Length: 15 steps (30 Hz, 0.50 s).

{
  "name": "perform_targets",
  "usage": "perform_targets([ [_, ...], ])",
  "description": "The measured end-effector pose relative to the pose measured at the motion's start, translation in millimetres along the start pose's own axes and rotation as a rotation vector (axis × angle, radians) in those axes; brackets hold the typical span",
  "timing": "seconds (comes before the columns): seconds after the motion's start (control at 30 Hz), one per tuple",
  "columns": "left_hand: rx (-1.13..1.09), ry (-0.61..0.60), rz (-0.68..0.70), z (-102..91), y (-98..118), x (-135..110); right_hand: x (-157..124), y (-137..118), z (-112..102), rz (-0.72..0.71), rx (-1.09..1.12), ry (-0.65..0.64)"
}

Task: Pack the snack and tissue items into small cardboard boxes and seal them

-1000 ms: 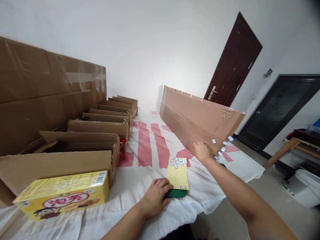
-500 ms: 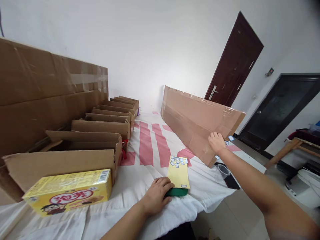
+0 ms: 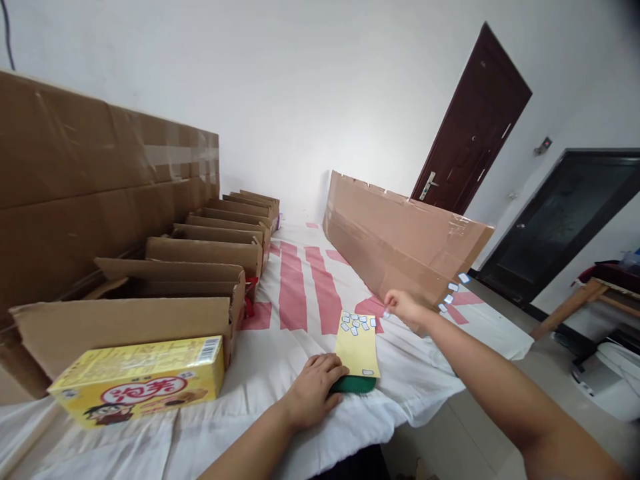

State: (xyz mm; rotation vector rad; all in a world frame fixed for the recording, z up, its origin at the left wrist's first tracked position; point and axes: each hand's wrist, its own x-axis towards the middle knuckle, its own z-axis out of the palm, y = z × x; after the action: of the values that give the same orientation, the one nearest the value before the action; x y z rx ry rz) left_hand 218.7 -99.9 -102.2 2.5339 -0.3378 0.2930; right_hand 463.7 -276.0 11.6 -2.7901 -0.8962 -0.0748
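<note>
My left hand (image 3: 315,393) lies flat, fingers stretched out, at the left edge of a yellow paper sheet (image 3: 357,353) and the green pad (image 3: 357,385) under it. Several small white labels with blue borders (image 3: 355,331) are on the sheet's upper part, and a single one is near its bottom. My right hand (image 3: 407,310) is pinched on another small white label (image 3: 387,314), just right of the sheet. More labels (image 3: 453,287) hang in a row along the near end of the standing cardboard panel (image 3: 400,233), behind my right forearm.
A yellow snack box (image 3: 145,380) stands at front left. Behind it, open cardboard compartments (image 3: 200,253) run back in a row beside a tall cardboard wall (image 3: 100,167). White cloth with pink stripes (image 3: 293,287) covers the table. A stool (image 3: 575,307) is at right.
My right hand has moved left from the cardboard panel's end toward the yellow sheet, with a small label in its fingers. My left hand has stayed in place.
</note>
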Motion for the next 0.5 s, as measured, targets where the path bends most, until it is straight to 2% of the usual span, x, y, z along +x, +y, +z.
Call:
perform_targets([
  [0.1,-0.004,0.003,-0.003,-0.9,1,0,1,-18,51,-0.01,0.138,-0.122],
  [0.2,-0.019,-0.003,-0.006,-2.9,3,0,1,-27,85,0.013,0.197,-0.179],
  [0.33,-0.031,-0.002,-0.005,-4.3,3,1,1,-25,104,0.025,0.207,-0.183],
  [0.5,-0.035,-0.006,-0.017,-3.6,3,1,-2,-22,108,-0.049,0.218,-0.113],
])
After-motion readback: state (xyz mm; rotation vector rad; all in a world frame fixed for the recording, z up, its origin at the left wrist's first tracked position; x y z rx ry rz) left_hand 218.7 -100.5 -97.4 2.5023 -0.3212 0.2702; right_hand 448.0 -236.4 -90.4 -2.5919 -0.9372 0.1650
